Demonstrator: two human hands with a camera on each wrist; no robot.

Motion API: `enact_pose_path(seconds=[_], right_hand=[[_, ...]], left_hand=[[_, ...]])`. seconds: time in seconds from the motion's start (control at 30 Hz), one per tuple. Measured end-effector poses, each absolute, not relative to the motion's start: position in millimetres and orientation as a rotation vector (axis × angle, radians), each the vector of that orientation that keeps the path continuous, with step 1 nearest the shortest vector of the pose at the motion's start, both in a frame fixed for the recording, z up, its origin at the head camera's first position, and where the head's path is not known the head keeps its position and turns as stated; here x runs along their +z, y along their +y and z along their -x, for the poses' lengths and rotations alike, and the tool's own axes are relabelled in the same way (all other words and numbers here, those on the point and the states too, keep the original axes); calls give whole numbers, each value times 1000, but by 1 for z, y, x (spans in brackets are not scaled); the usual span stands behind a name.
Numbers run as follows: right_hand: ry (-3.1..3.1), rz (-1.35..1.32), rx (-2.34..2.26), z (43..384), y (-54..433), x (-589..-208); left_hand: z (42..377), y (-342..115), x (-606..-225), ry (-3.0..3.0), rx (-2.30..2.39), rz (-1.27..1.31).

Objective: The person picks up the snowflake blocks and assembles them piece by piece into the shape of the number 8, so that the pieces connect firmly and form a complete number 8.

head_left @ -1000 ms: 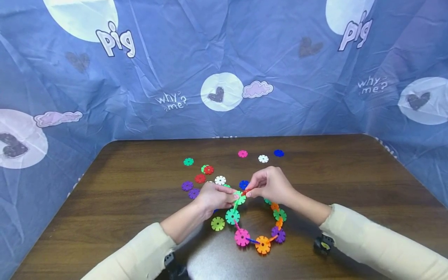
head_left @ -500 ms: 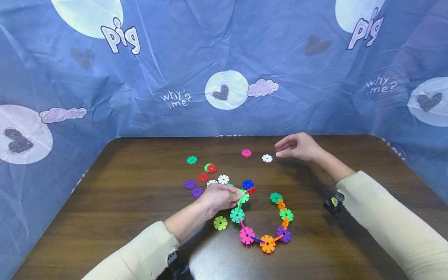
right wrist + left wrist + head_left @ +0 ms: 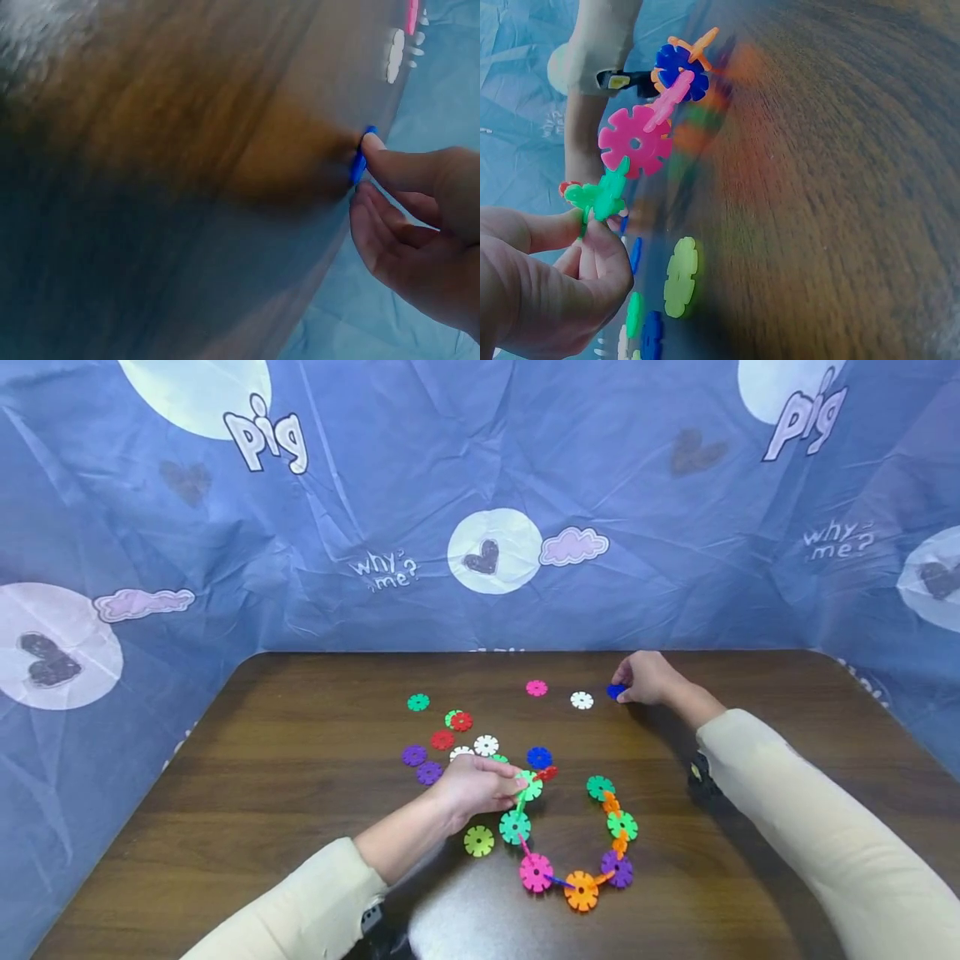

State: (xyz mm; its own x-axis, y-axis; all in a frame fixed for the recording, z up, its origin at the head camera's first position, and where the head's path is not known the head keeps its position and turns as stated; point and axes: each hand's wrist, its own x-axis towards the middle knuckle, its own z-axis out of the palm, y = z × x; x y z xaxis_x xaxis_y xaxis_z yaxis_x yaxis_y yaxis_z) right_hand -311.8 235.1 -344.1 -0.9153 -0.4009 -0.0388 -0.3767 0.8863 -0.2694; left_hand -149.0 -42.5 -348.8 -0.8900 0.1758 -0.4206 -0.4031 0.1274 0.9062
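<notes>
My left hand (image 3: 480, 789) pinches a light green notched disc (image 3: 529, 786) at one end of a chain of interlocking plastic discs. A red disc (image 3: 547, 773) is slotted into that end. The chain curves through a pink disc (image 3: 536, 872), an orange disc (image 3: 581, 892) and a purple disc (image 3: 617, 868) to a dark green disc (image 3: 600, 788); its two ends stand apart. At the far right of the table, my right hand (image 3: 651, 678) grips a blue disc (image 3: 363, 156) by its edges with thumb and fingers, seen closely in the right wrist view.
Loose discs lie on the brown table (image 3: 300, 827): a white disc (image 3: 582, 700) and a pink loose disc (image 3: 536, 688) near the back, several others left of centre. A yellow-green disc (image 3: 478, 841) lies beside my left wrist. A blue printed cloth (image 3: 405, 460) hangs behind the table.
My right hand has let go of the red disc at the chain's end, moved away to the back right, and taken hold of the blue disc. My left hand keeps its pinch on the chain.
</notes>
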Motion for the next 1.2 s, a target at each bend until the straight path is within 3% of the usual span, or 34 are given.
enact_pose_path(seconds=[0.5, 0.8, 1.2], right_hand=[[2846, 510, -506, 297, 232, -335], [2417, 350, -1122, 256, 201, -324], [2141, 200, -1381, 203, 182, -320]], left_hand=[[151, -42, -348, 1988, 1819, 207], [152, -40, -349, 1991, 1805, 208], [153, -42, -349, 1987, 1802, 225]])
